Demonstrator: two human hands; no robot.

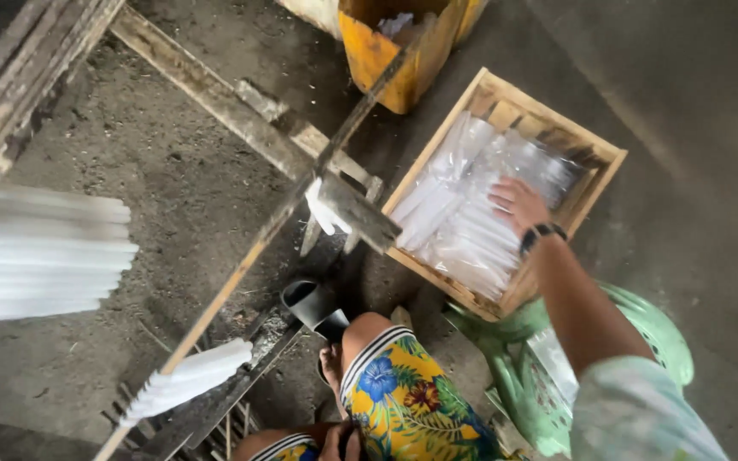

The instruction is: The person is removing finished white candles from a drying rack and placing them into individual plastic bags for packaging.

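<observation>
Right hand flat, fingers spread on clear-wrapped candle packs in wooden crate; nothing clamped. Left hand on knee, grip unclear. Slick wrap: packs could slide, spill.

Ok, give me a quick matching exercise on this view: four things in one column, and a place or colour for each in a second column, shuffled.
Things:
1. right hand
2. left hand
3. yellow container
4. plastic chair

Places or colours:
A. top edge, beyond the wooden crate
B. pale green
C. on the clear plastic packets in the crate
D. bottom edge, by the knee

Pairs: 1-C, 2-D, 3-A, 4-B
</observation>
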